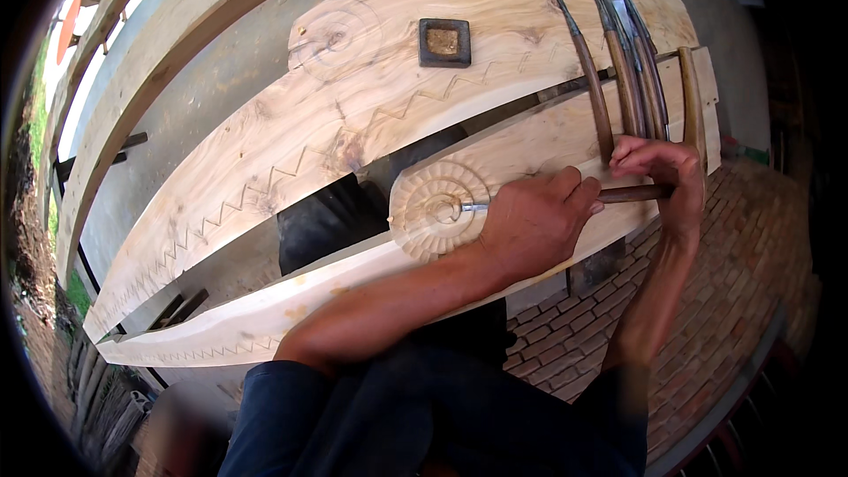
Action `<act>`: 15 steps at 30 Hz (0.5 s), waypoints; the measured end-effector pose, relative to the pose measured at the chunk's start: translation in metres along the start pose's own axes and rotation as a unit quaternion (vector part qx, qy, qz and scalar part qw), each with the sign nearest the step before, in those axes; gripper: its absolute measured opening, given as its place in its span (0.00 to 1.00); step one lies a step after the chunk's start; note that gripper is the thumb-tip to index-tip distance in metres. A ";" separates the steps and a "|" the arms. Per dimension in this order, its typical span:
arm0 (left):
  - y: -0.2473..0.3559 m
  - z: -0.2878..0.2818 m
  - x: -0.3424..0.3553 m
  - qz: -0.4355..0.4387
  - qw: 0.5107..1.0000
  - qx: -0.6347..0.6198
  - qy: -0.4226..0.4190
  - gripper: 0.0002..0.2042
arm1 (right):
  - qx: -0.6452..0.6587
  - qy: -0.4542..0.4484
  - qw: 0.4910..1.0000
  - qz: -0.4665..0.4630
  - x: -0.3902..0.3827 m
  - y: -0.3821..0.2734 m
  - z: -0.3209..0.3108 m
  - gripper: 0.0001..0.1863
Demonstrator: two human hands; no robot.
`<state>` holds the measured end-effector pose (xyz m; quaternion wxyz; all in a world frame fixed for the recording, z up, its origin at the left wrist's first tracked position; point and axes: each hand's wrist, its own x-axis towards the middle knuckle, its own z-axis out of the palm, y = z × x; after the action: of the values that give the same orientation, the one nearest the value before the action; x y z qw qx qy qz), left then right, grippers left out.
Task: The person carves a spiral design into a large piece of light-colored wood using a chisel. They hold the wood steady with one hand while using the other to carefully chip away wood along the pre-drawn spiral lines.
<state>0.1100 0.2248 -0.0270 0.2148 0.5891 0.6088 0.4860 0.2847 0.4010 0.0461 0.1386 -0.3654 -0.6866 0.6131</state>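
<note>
Two hands clamped on one chisel (632,193), left hand (534,223) hiding its shaft, tip just showing at carved rosette (439,209), right hand (664,178) gripping handle, spare chisels (623,79) beyond, plank (265,318) blurred below.

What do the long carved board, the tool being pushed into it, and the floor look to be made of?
The carved board: pale, bare wood, apparently unfinished; grain and knots show. The chisel under both hands: a dark, smooth, probably wooden handle and a shiny, likely steel blade at the rosette. The floor: reddish brick, judging by its small jointed blocks.
</note>
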 end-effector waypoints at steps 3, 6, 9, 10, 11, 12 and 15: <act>-0.001 -0.002 0.001 0.005 1.000 -0.005 0.014 0.10 | 0.001 -0.020 1.000 -0.004 0.003 -0.004 -0.003 0.58; -0.001 -0.003 0.001 0.026 0.999 0.003 0.026 0.11 | -0.011 -0.043 0.999 -0.011 0.002 -0.015 -0.011 0.51; -0.002 -0.001 0.000 0.071 0.997 0.015 0.038 0.14 | -0.087 -0.083 0.992 0.040 -0.009 -0.036 -0.004 0.38; -0.003 0.000 -0.001 0.085 0.996 0.021 0.031 0.15 | -0.092 -0.088 0.989 0.076 -0.015 -0.041 -0.001 0.33; -0.002 0.001 -0.001 0.101 0.994 0.026 0.022 0.15 | -0.097 -0.091 0.985 0.111 -0.020 -0.043 0.001 0.30; -0.002 0.002 -0.001 0.105 0.994 0.025 0.019 0.15 | -0.103 -0.078 0.987 0.094 -0.024 -0.039 0.003 0.20; -0.002 0.004 -0.002 0.113 0.993 0.019 0.010 0.15 | -0.091 -0.065 0.972 0.208 -0.033 -0.042 -0.008 0.13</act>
<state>0.1130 0.2247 -0.0307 0.1414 0.6529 0.5498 0.5015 0.2992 0.3856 0.0961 -0.0709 -0.4708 -0.6561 0.5856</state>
